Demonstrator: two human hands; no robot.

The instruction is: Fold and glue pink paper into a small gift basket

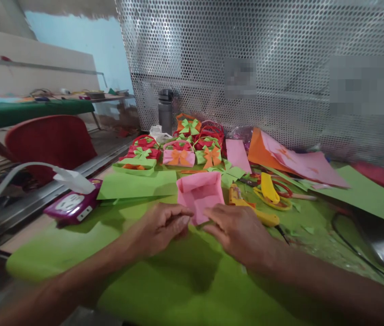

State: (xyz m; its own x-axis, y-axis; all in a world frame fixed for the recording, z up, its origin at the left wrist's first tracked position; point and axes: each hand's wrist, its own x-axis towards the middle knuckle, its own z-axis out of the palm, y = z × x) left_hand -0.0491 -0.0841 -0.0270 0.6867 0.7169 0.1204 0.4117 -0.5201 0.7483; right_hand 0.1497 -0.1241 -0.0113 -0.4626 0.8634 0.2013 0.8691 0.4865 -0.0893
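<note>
A small pink paper box (201, 198), its hollow side facing me, rests on the green sheet in front of me. My left hand (163, 226) grips its near left edge with curled fingers, the thumb lying along the front. On the near right edge, my right hand (239, 233) holds it with bent fingers; the fingertips are partly hidden. Just behind the box lies a flat green paper sheet (140, 184). To the right of it are a yellow hot glue gun (256, 210) and yellow-handled scissors (270, 189).
Several finished paper bags with bows, such as a pink one (178, 156), stand at the back. A purple power strip (73, 203) with a white plug sits left. Orange and pink sheets (300, 156), a dark bottle (165, 111) and a perforated metal panel (192, 54) are beyond.
</note>
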